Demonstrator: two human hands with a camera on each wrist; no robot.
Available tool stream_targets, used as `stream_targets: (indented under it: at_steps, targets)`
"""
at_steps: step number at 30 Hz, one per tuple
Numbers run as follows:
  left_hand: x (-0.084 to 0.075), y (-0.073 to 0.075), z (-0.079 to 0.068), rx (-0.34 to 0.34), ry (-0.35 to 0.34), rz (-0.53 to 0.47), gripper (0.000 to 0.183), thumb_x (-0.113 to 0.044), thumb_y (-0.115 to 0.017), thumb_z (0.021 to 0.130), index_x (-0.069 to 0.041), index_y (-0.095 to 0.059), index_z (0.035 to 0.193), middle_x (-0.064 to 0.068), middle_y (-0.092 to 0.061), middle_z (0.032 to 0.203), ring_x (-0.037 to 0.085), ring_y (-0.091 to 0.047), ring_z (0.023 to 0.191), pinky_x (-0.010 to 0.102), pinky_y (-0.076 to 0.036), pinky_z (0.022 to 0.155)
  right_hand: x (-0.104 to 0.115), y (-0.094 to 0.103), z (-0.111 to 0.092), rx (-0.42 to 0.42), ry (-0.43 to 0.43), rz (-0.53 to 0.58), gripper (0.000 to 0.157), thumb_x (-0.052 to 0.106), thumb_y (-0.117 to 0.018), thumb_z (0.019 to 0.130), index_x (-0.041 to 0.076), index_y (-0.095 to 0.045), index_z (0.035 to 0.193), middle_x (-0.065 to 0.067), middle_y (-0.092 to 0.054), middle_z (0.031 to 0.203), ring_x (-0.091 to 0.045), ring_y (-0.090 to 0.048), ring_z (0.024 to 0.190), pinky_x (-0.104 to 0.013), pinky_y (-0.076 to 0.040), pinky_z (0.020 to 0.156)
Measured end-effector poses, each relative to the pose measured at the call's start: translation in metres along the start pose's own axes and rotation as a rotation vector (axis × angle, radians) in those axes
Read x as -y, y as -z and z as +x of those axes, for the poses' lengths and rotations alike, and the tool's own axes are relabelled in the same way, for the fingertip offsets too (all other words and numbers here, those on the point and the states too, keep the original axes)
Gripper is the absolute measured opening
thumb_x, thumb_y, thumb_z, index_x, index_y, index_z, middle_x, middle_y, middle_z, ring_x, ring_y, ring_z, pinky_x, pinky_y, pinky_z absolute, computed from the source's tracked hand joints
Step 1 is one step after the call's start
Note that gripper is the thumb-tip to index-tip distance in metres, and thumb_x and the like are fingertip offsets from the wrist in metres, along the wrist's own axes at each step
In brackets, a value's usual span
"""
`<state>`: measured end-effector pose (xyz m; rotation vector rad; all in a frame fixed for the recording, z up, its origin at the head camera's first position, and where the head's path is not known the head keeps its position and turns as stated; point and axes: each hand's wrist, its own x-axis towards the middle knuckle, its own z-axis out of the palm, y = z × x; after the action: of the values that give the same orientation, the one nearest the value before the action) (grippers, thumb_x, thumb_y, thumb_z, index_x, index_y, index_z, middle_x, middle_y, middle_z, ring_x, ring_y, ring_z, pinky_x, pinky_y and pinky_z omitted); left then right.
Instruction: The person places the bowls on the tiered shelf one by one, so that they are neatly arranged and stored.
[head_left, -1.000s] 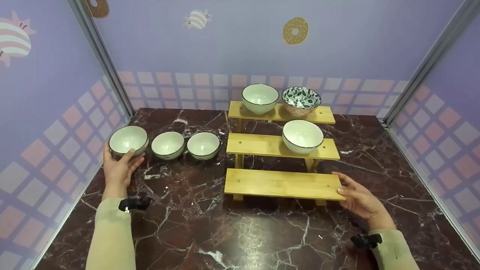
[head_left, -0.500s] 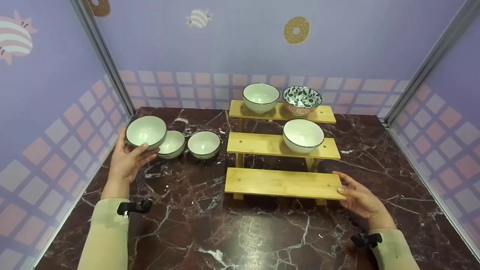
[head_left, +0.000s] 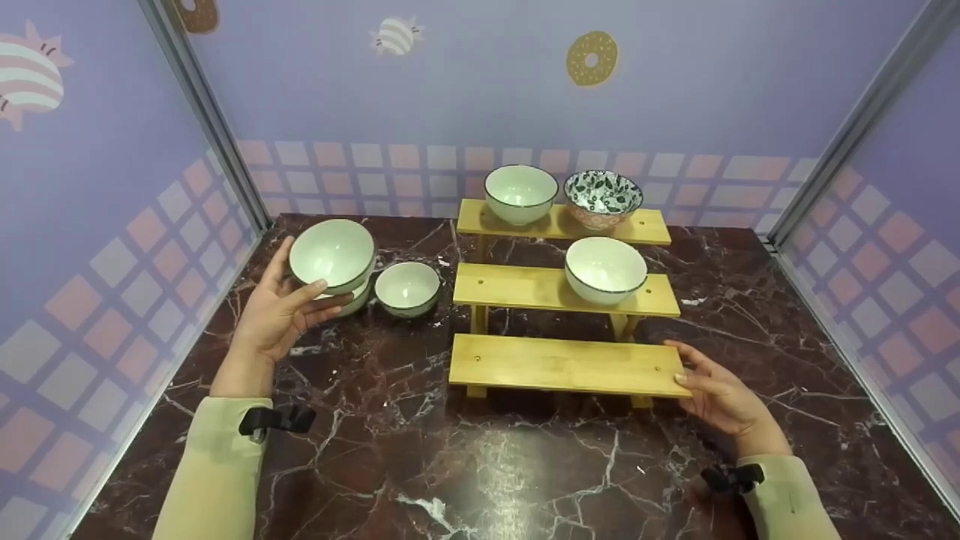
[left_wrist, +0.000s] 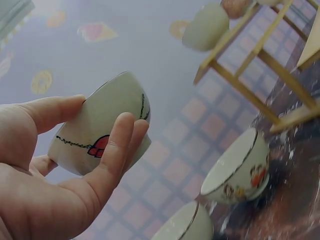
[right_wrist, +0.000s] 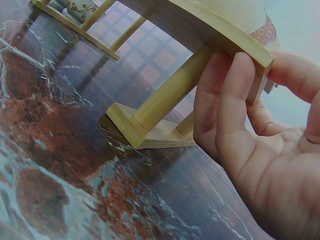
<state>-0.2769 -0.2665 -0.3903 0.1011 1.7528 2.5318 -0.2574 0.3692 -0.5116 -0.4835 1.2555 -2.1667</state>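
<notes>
In the head view my left hand (head_left: 281, 315) holds a white bowl (head_left: 332, 255) with a dark rim, thumb at the rim and fingers beneath. The left wrist view shows a red and blue pattern on its outside, and it is lifted off the table. Behind it, a second bowl (head_left: 356, 298) is mostly hidden. To the right stands another white bowl (head_left: 407, 287). My right hand (head_left: 721, 390) pinches the right end of the lowest step of a three-step wooden shelf (head_left: 562, 362); the right wrist view shows the thumb above and fingers curled under the board.
On the shelf's top step stand a pale bowl (head_left: 520, 196) and a patterned bowl (head_left: 602, 201). A white bowl (head_left: 605, 271) sits toward the right of the middle step. The dark marble table (head_left: 375, 450) is enclosed by purple walls (head_left: 480, 82) at the back and sides.
My left hand has lifted the leftmost bowl from the table and carried it right, now in front of the second bowl. My right hand keeps its grip on the shelf.
</notes>
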Motion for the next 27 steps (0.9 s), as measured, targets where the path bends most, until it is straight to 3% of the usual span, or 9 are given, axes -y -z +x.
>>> stream_targets:
  at_steps: [6,15,20,27]
  targets:
    - [0.000,-0.015,0.000,0.072,0.007,0.013,0.099,0.003,-0.058,0.101,-0.038,0.005,0.166,0.013,0.006,0.175,0.025,-0.078,0.096,0.032,-0.068,0.086,0.001,-0.001,0.000,-0.020,-0.010,-0.006,0.058,-0.007,-0.025,0.108,0.029,-0.044,0.149,-0.005,-0.068,0.124,-0.013,-0.075,0.101,-0.021,-0.064,0.082]
    - [0.002,-0.039,0.006,0.114,0.039,0.036,0.096,0.004,-0.057,0.101,-0.036,0.001,0.166,0.025,-0.015,0.168,0.025,-0.078,0.093,0.032,-0.068,0.082,0.001,-0.003,-0.001,-0.052,-0.014,-0.017,0.055,-0.007,-0.028,0.108,0.026,-0.039,0.151,-0.003,-0.065,0.125,-0.013,-0.074,0.100,-0.020,-0.064,0.081]
    - [0.003,-0.053,0.012,0.143,0.056,0.053,0.095,0.006,-0.058,0.099,-0.035,-0.004,0.167,0.022,-0.009,0.170,0.026,-0.078,0.093,0.034,-0.069,0.081,0.001,-0.002,-0.001,-0.032,-0.004,-0.009,0.057,-0.007,-0.027,0.108,0.026,-0.040,0.152,-0.004,-0.065,0.125,-0.013,-0.074,0.100,-0.021,-0.064,0.081]
    - [0.007,-0.072,0.023,0.204,0.081,0.073,0.096,0.008,-0.056,0.099,-0.033,-0.003,0.167,0.012,0.007,0.174,0.030,-0.077,0.094,0.041,-0.068,0.086,0.001,-0.003,-0.001,-0.066,-0.017,-0.032,0.055,-0.006,-0.029,0.108,0.027,-0.042,0.149,-0.003,-0.065,0.124,-0.013,-0.074,0.101,-0.022,-0.064,0.083]
